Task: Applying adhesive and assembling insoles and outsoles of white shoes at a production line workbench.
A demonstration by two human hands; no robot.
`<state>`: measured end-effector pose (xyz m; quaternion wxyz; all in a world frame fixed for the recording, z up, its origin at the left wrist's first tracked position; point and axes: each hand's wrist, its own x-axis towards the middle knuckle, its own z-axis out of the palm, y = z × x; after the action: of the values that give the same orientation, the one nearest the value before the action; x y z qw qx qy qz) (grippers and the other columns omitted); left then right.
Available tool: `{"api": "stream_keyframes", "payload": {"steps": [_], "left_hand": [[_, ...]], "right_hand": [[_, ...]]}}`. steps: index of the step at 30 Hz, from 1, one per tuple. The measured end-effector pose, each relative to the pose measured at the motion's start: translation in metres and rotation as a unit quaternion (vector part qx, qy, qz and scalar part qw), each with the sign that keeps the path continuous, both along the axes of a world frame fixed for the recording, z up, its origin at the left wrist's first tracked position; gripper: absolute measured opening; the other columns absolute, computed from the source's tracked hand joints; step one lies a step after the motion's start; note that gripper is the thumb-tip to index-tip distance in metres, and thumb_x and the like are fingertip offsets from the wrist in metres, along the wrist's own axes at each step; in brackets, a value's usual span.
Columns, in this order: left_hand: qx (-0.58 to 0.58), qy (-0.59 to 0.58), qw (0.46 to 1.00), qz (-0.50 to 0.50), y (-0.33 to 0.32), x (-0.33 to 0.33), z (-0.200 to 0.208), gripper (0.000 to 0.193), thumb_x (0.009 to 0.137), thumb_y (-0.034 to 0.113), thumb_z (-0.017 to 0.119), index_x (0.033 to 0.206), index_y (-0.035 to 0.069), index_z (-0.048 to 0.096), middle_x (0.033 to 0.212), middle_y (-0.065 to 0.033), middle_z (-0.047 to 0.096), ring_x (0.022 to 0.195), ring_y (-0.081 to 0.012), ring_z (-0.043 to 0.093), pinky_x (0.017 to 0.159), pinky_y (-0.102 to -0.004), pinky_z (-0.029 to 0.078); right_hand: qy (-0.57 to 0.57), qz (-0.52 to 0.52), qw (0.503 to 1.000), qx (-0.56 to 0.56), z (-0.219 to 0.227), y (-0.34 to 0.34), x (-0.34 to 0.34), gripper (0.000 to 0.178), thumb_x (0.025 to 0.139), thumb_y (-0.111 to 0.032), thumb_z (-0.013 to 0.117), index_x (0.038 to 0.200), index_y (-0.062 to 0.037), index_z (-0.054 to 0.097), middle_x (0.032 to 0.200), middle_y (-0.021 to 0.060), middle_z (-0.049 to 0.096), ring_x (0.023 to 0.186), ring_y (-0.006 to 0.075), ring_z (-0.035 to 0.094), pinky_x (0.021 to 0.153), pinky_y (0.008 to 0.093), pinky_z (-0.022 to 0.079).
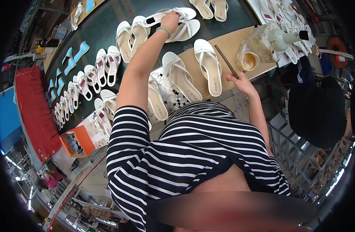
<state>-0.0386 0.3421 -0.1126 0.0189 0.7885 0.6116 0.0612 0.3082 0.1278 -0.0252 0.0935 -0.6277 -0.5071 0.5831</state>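
My left hand [170,23] reaches across the dark green belt and closes on a white strappy sandal [152,19], its open-looking sole pointing left. Part of the grip is hidden by the straps. Just beneath it lies another white sandal [188,31]. Over by the glue pot, my right hand [242,82] grips a thin brown stick [226,61] that slants up and to the left. A finished-looking white sandal [215,79] with a beige insole rests on the cardboard left of that hand. Beside it sits a second sandal [185,83], near my body.
A glue-crusted pot [248,60] with a yellowish opening stands on the right of the cardboard [227,42]. White sandals [84,87] line the belt's left part, with light-blue pieces [70,65] beyond. An orange box [83,138] is at the lower left. Someone in black [316,112] is at the right.
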Motion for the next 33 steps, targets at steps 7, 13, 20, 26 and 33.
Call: {"api": "stream_keyframes", "payload": {"steps": [7,13,20,26,33], "left_hand": [[0.246,-0.210,0.946,0.013,-0.035,-0.046,0.083,0.007,0.076,0.006,0.060,0.077,-0.001,0.061,0.079,-0.0165,0.063,0.080,-0.0371,0.063,0.066,-0.0451,0.051],[0.308,-0.343,0.875,0.150,-0.143,-0.107,0.206,0.010,0.082,0.007,0.067,0.088,0.000,0.068,0.073,-0.0049,0.063,0.062,-0.0132,0.055,0.059,-0.0282,0.045],[0.221,-0.266,0.890,0.299,-0.342,-0.144,0.264,0.010,0.083,0.004,0.066,0.087,-0.004,0.062,0.069,-0.0028,0.053,0.064,-0.0092,0.046,0.060,-0.0229,0.040],[0.120,-0.119,0.854,0.493,-0.490,-0.184,0.187,0.015,0.080,0.005,0.068,0.089,-0.005,0.063,0.070,-0.0123,0.061,0.061,-0.0174,0.052,0.059,-0.0315,0.043],[0.046,-0.089,0.793,0.600,-0.574,-0.202,0.119,0.023,0.074,0.011,0.069,0.080,-0.009,0.061,0.068,-0.0207,0.060,0.058,-0.0297,0.051,0.061,-0.0401,0.043]], "right_hand": [[-0.076,0.124,0.985,0.095,0.007,0.002,-0.007,0.022,0.091,-0.019,0.056,0.102,-0.0019,0.066,0.077,0.0100,0.063,0.072,0.0150,0.058,0.069,0.0297,0.046],[-0.049,0.220,0.962,0.155,0.008,0.008,-0.033,0.022,0.090,-0.021,0.056,0.101,-0.0055,0.067,0.082,0.0165,0.066,0.078,0.0266,0.065,0.072,0.0381,0.048],[-0.220,0.320,0.900,0.199,0.000,0.028,-0.105,0.050,0.080,-0.049,0.068,0.095,-0.0012,0.068,0.089,0.0174,0.069,0.087,0.0309,0.066,0.078,0.0410,0.051],[-0.311,0.383,0.848,0.193,-0.003,0.025,-0.149,0.059,0.071,-0.052,0.075,0.095,0.0014,0.069,0.093,0.0171,0.069,0.089,0.0312,0.067,0.079,0.0413,0.053],[-0.314,0.382,0.849,0.184,-0.008,0.039,-0.168,0.027,0.075,-0.013,0.061,0.095,0.0017,0.069,0.097,0.0192,0.069,0.093,0.0304,0.067,0.078,0.0393,0.054]]}}
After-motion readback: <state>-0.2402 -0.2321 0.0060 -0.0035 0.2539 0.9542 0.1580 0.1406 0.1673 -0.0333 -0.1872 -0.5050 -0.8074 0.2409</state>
